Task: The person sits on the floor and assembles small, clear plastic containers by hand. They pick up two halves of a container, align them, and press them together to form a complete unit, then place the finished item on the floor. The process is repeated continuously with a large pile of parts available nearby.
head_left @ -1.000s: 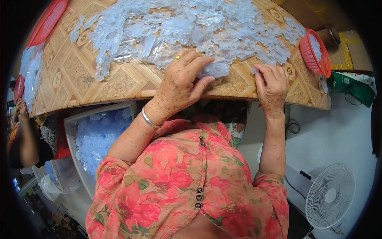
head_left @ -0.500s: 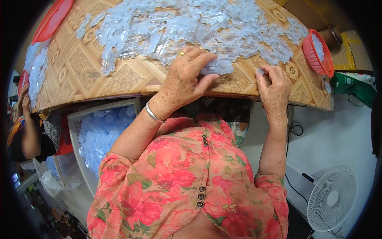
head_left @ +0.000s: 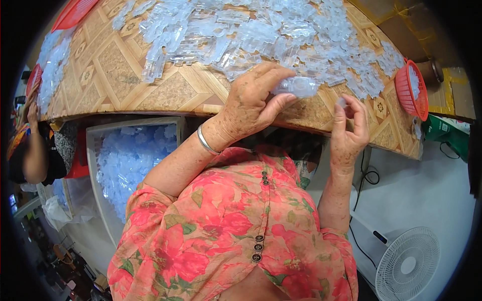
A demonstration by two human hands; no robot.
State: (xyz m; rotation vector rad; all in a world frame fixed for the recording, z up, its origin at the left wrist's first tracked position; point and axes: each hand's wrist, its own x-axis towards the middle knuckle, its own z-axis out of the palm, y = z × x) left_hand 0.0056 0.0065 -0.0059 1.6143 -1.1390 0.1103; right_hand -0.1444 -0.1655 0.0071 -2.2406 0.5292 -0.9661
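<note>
Between the thumb and fingers of my left hand is a translucent bluish plastic piece, long with rounded ends, held at the table's near edge. To the right, my right hand pinches a small round translucent disc between thumb and forefinger, its other fingers curled. A gap separates the two hands. Just beyond them, a wide spread of loose clear plastic pieces lies piled on the wood-patterned table. The undersides of both held things are hidden.
At the right stands a red basket with clear pieces in it; another red basket is far left. Below the table's edge, a crate holds bluish pieces. A white fan stands lower right. Another person's arm shows at left.
The whole view has shifted and tilted slightly. My left hand and its plastic piece sit a little further right; my right hand, still pinching the disc, is slightly lower in view.
</note>
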